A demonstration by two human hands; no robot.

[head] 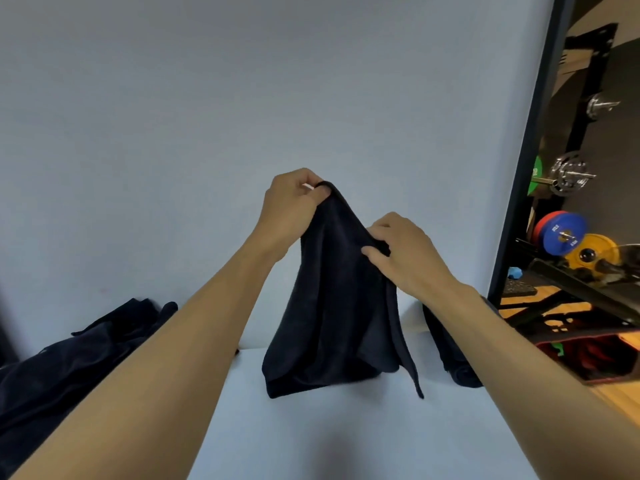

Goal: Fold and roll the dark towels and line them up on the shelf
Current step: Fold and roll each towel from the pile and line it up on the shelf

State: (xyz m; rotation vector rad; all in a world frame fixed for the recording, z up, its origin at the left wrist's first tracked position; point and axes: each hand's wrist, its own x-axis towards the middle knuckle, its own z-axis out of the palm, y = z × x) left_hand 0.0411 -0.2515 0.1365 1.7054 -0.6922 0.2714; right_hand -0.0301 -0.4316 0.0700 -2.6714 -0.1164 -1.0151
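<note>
A dark navy towel (332, 306) hangs in the air above the white shelf (346, 434), its lower edge near the surface. My left hand (291, 209) pinches its top corner, held highest. My right hand (405, 251) grips the upper edge a little lower and to the right. A heap of unfolded dark towels (69, 358) lies at the left against the wall. A rolled dark towel (453, 355) lies at the shelf's right side, partly hidden behind my right forearm.
A pale wall rises right behind the shelf. A dark vertical frame (526, 168) bounds the right side. Beyond it are weight plates (568, 237) on a rack and a wooden floor. The shelf's right edge drops off near my right arm.
</note>
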